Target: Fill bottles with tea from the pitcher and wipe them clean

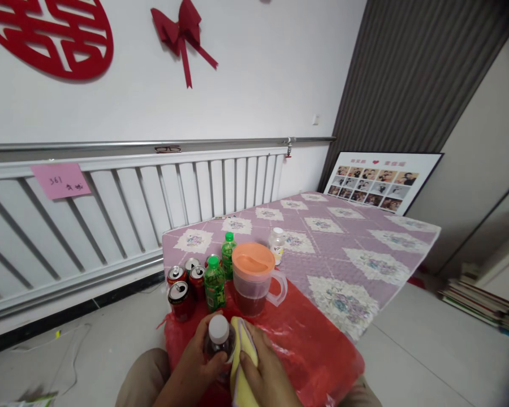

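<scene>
My left hand (pixel 201 362) is wrapped round a clear plastic bottle (pixel 220 339) with a white cap and dark contents, held upright above a red plastic sheet (pixel 318 350). In my right hand (pixel 265 362) is a folded yellow cloth (pixel 241 362) with a pale purple edge, pressed against the bottle's right side. Just beyond my hands stands a clear pitcher (pixel 251 291) with an orange lid and a handle on its right. Two green bottles (pixel 215 285) with green caps stand left of the pitcher. Several opened drink cans (pixel 181 299) are grouped farther left.
A white-capped jar (pixel 276 246) stands behind the pitcher on a purple flowered tablecloth (pixel 322 260). A white radiator (pixel 127 203) runs along the wall, with a pink note (pixel 61 181) on it. A framed photo board (pixel 373 181) leans at the back right; books (pixel 479 305) lie stacked on the right.
</scene>
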Demonstrator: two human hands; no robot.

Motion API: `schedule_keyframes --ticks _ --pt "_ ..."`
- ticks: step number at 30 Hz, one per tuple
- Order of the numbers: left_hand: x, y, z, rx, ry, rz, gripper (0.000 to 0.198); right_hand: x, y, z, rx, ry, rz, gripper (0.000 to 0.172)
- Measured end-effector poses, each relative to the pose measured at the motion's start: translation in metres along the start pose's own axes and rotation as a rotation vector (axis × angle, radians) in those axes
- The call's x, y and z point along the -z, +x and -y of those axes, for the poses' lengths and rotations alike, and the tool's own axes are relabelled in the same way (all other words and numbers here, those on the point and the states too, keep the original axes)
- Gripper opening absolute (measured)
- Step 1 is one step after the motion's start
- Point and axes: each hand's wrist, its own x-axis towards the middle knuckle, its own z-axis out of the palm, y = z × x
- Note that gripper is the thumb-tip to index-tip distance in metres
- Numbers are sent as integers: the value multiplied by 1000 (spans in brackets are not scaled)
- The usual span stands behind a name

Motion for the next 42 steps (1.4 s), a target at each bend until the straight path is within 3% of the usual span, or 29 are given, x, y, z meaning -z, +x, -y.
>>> schedule_keyframes --ticks 7,11,17,22,26,30,34,42 --pt "-5 -2 -9 -40 54 -98 52 4 -5 20 156 -78 -4 56" --pt "-1 -4 -9 -64 98 -101 50 -1 -2 12 79 -124 14 58" --pt "14 -1 -2 -20 69 35 66 -1 -5 -2 -54 -171 157 57" --pt "16 -5 0 20 10 10 64 1 -9 -1 -47 -218 187 56" --pt "9 -13 -2 68 112 -66 63 3 -14 -8 4 -204 146 57" --pt "1 -16 4 -55 224 -210 71 1 -24 -17 68 -204 39 58" --pt "-4 -15 6 -63 297 -300 57 -5 -31 -16 154 -228 -36 58" --pt "1 -13 -18 -20 245 -133 54 10 -2 24 184 -291 109 58"
